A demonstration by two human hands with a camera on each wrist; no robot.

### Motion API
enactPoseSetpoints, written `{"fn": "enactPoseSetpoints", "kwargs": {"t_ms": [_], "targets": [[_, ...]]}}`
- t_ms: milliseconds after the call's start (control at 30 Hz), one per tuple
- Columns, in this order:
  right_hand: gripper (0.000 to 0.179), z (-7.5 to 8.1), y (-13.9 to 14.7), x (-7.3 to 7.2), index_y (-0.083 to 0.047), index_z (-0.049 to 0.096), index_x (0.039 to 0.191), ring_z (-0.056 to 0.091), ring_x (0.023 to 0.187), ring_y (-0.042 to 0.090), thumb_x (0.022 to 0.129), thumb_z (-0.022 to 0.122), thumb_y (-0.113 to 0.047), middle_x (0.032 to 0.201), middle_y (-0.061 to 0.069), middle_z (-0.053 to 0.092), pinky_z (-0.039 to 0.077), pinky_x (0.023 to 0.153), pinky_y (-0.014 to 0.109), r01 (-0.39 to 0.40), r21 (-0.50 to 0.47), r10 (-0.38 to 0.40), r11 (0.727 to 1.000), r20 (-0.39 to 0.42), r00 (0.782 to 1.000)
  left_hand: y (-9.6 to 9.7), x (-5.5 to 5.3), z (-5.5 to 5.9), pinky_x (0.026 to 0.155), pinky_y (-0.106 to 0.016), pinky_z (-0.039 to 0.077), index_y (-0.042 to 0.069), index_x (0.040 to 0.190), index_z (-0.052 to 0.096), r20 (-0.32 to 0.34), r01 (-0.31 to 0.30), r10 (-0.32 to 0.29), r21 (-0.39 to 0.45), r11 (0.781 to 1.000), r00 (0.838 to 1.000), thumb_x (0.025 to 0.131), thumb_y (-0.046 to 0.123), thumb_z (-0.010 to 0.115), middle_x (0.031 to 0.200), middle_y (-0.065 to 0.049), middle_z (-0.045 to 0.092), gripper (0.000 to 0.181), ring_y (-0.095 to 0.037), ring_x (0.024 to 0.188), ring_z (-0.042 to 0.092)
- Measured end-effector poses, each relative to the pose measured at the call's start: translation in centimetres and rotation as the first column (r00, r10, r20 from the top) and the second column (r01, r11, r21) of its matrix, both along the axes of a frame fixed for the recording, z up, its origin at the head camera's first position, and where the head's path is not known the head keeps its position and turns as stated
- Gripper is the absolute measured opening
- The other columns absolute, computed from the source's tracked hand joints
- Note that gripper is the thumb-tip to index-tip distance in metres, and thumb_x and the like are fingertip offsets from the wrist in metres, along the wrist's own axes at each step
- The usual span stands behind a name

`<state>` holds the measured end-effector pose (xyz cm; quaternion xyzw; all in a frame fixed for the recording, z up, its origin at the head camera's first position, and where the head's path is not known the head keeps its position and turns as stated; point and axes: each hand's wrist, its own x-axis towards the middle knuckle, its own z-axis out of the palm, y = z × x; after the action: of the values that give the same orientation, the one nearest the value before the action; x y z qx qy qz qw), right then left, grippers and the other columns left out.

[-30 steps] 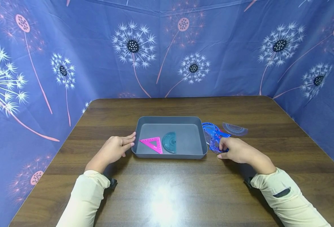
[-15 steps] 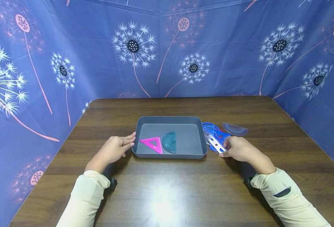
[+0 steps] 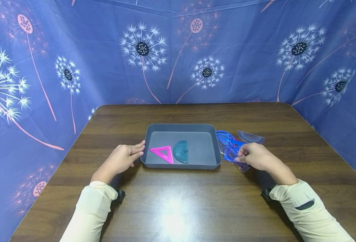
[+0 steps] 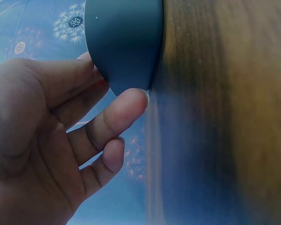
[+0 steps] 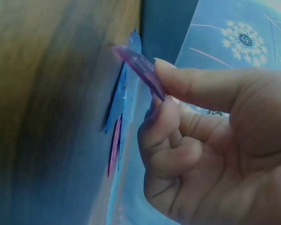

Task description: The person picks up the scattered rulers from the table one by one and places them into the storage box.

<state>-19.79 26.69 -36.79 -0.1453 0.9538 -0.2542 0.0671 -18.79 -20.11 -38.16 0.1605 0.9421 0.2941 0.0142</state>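
Left hand (image 3: 121, 158), fingers extended, touches the left wall of the tray (image 3: 200, 148) on the bench (image 3: 126, 124). Right hand (image 3: 255, 156) pinches a see-through plastic piece (image 5: 143, 70) at the blue pile (image 3: 225, 137) just right of the tray; can't make out its shape from here. Pink triangle (image 3: 169, 155) and teal protractor (image 3: 181, 153) lie in the tray; clear protractor (image 3: 251, 137) beyond right hand.

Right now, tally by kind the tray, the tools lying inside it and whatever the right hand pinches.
Dark grey rectangular tray: 1
Pink plastic triangular set square: 1
Teal translucent half-round protractor: 1
Translucent purplish plastic piece in the right grip: 1
Total: 4
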Motion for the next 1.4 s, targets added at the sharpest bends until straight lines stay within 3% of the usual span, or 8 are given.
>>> {"fn": "enactPoseSetpoints", "kwargs": {"t_ms": [433,667,900,1400], "targets": [[0.014,0.9,0.5,0.2,-0.007,0.069,0.081,0.053,0.063,0.012,0.089,0.074,-0.016,0.07,-0.005,0.061,0.043,0.054,0.029,0.013,-0.025,-0.015,1.0,-0.045,0.999,0.2,-0.2,0.3,0.049,-0.028,0.043,0.007,0.132,0.063,0.0,0.003,-0.003,-0.004,1.0,1.0,0.099,0.019,0.063,0.146,-0.004,0.05,0.036,-0.016,0.049,0.058],[0.012,1.4,0.6,0.3,-0.008,0.071,0.081,0.054,0.067,0.013,0.09,0.073,-0.016,0.072,-0.005,0.064,0.043,0.058,0.03,0.024,-0.009,-0.025,1.0,-0.089,0.996,0.2,-0.2,0.4,0.049,-0.029,0.044,0.006,0.132,0.064,0.001,0.005,-0.005,-0.004,1.0,1.0,0.099,0.019,0.063,0.146,-0.004,0.051,0.035,-0.016,0.048,0.058],[0.013,2.1,0.6,0.8,-0.01,0.071,0.083,0.055,0.07,0.014,0.09,0.072,-0.019,0.074,-0.004,0.065,0.044,0.061,0.032,0.062,-0.011,-0.062,0.998,-0.081,0.995,0.3,-0.2,0.4,0.048,-0.028,0.044,0.004,0.131,0.064,-0.009,0.019,-0.019,0.004,1.0,1.0,0.098,0.017,0.064,0.145,-0.005,0.052,0.035,-0.015,0.048,0.058],[0.012,3.7,-1.5,1.2,-0.008,0.072,0.089,0.062,0.067,0.014,0.093,0.072,-0.019,0.075,0.002,0.069,0.05,0.059,0.026,0.05,-0.16,-0.078,0.986,-0.176,0.981,0.0,0.1,0.1,0.051,-0.028,0.044,0.006,0.132,0.063,-0.002,0.001,-0.001,-0.006,1.0,1.0,0.099,0.018,0.064,0.145,-0.003,0.052,0.036,-0.014,0.049,0.058]]}}
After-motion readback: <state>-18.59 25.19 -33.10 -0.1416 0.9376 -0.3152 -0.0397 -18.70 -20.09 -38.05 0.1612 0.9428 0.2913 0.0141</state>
